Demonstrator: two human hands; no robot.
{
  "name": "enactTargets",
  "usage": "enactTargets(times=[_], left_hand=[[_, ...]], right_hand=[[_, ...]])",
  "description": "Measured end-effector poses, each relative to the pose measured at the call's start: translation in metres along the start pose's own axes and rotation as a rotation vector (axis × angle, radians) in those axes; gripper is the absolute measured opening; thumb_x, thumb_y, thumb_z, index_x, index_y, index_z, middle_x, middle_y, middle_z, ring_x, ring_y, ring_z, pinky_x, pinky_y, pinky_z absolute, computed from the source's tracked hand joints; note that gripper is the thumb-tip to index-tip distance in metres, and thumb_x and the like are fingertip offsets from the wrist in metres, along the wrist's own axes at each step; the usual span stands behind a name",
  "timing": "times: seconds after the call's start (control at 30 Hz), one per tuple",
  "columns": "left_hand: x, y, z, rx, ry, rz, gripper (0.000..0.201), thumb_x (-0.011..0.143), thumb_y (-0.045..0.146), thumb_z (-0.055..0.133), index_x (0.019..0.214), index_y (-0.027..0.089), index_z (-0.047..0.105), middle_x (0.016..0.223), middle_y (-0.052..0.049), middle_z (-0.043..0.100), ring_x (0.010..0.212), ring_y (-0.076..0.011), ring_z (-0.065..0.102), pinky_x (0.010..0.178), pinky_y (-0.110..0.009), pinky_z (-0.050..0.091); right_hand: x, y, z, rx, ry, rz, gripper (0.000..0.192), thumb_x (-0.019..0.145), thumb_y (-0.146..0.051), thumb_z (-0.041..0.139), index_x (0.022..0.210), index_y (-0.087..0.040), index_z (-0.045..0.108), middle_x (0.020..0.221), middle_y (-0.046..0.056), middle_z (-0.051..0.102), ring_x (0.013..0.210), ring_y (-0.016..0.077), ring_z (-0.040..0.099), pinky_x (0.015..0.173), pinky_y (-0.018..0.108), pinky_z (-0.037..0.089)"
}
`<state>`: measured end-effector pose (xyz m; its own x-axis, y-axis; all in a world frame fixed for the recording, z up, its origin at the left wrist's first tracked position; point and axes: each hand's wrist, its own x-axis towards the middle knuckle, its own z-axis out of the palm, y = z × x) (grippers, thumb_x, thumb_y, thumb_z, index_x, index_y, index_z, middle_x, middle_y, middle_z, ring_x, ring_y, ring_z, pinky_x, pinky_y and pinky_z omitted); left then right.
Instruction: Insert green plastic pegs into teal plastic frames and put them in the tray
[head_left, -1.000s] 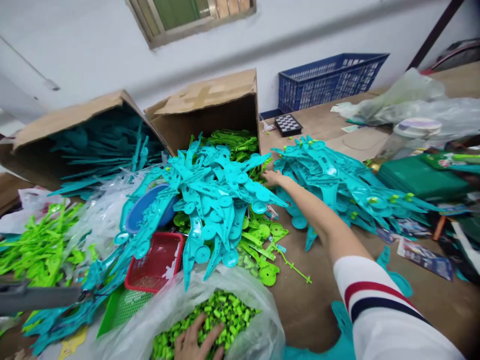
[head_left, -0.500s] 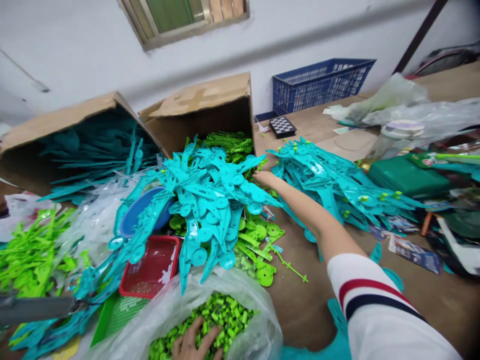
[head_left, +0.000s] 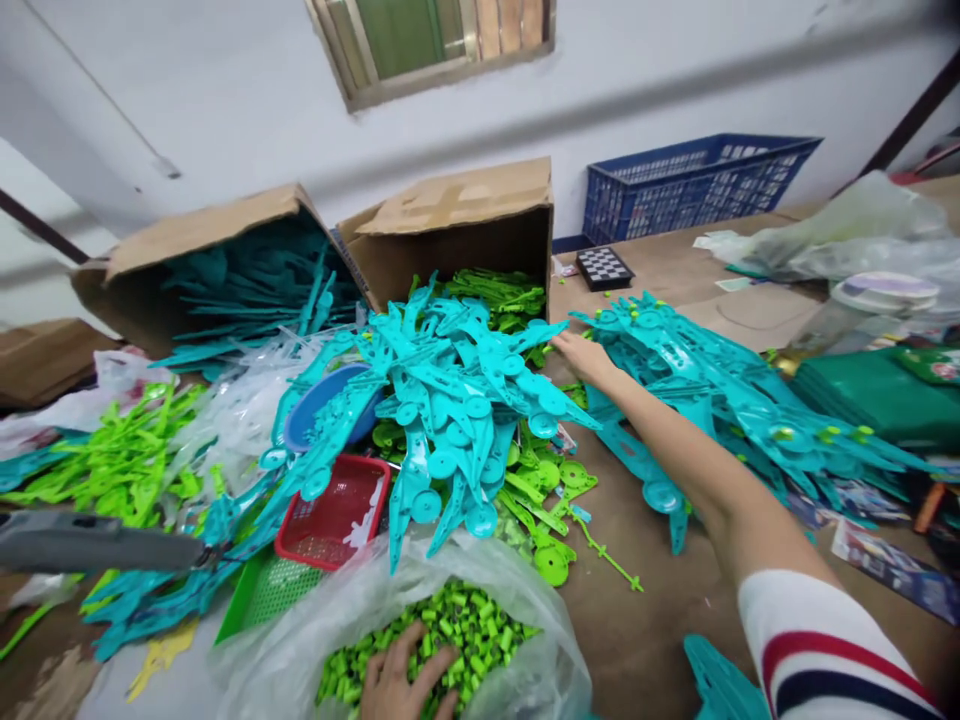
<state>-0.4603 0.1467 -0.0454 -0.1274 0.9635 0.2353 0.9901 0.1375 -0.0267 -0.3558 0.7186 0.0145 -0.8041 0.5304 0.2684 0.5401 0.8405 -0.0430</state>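
Note:
My right hand [head_left: 583, 355] is stretched far forward and rests its fingers on the edge of the middle heap of teal plastic parts [head_left: 457, 400], close to the lime green parts [head_left: 501, 293] that spill from the right cardboard box [head_left: 457, 225]. Whether it grips a piece I cannot tell. My left hand [head_left: 405, 680] lies palm down in a clear plastic bag [head_left: 315, 640] full of small lime green pegs [head_left: 457, 625], fingers spread among them. A second heap of teal parts [head_left: 720, 390] lies to the right of my right arm.
A left cardboard box [head_left: 225, 275] holds more teal parts. A red basket [head_left: 334, 515], a green tray [head_left: 259, 600] and a blue bowl [head_left: 322, 400] sit under the heap. A blue crate [head_left: 697, 180], a small chessboard [head_left: 607, 267] and plastic bags [head_left: 847, 230] are at the back right.
The view has swung left and up a little. My right hand stays at the same spot on the heap's edge. My left hand remains in the peg bag.

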Motion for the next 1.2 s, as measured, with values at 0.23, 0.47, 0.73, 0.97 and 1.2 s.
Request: enactTargets(times=[0.23, 0.47, 0.73, 0.97, 1.2], left_hand=[[0.005, 0.010, -0.010, -0.122, 0.069, 0.051, 0.030, 0.087, 0.020, 0.053, 0.110, 0.028, 0.070, 0.119, -0.014, 0.062, 0.104, -0.0236, 0.063, 0.085, -0.037, 0.051], [0.015, 0.031, -0.040, -0.133, -0.234, -0.117, 0.039, 0.089, 0.029, 0.057, 0.128, 0.035, 0.061, 0.140, -0.014, 0.053, 0.128, -0.0331, 0.049, 0.100, -0.055, 0.038], [0.015, 0.023, -0.051, -0.250, -0.451, -0.174, 0.034, 0.095, 0.022, 0.045, 0.125, 0.026, 0.061, 0.124, -0.016, 0.058, 0.103, -0.0261, 0.062, 0.084, -0.038, 0.050], [0.049, -0.003, -0.057, -0.757, -0.049, -0.422, 0.027, 0.093, 0.032, 0.049, 0.111, 0.020, 0.065, 0.109, -0.007, 0.066, 0.091, -0.0185, 0.062, 0.079, -0.027, 0.046], [0.056, -0.006, -0.083, -1.792, -0.042, -0.932, 0.033, 0.077, 0.040, 0.070, 0.097, 0.016, 0.062, 0.074, -0.001, 0.063, 0.046, -0.0047, 0.042, 0.042, -0.017, 0.027]], right_hand=[[-0.042, -0.052, -0.071, 0.473, 0.849, 0.117, 0.029, 0.098, -0.038, 0.039, 0.113, -0.021, 0.058, 0.108, 0.011, 0.064, 0.105, 0.0253, 0.060, 0.092, 0.044, 0.049], [0.018, -0.114, -0.098, 0.517, 0.499, -0.061, 0.040, 0.096, -0.039, 0.043, 0.131, -0.020, 0.051, 0.132, 0.013, 0.056, 0.126, 0.0275, 0.051, 0.109, 0.051, 0.039], [-0.231, -0.193, -0.129, 0.545, 0.215, -0.102, 0.029, 0.096, -0.033, 0.048, 0.120, -0.024, 0.062, 0.109, 0.009, 0.070, 0.100, 0.0234, 0.066, 0.089, 0.040, 0.053], [-0.420, -0.244, -0.073, 0.362, -0.093, -0.076, 0.043, 0.094, -0.040, 0.053, 0.134, -0.023, 0.053, 0.135, 0.013, 0.058, 0.126, 0.0289, 0.053, 0.104, 0.050, 0.041], [-0.390, -0.283, -0.093, 0.443, 0.128, 0.017, 0.023, 0.094, -0.035, 0.056, 0.111, -0.023, 0.066, 0.123, 0.011, 0.065, 0.120, 0.0276, 0.057, 0.104, 0.051, 0.035]])
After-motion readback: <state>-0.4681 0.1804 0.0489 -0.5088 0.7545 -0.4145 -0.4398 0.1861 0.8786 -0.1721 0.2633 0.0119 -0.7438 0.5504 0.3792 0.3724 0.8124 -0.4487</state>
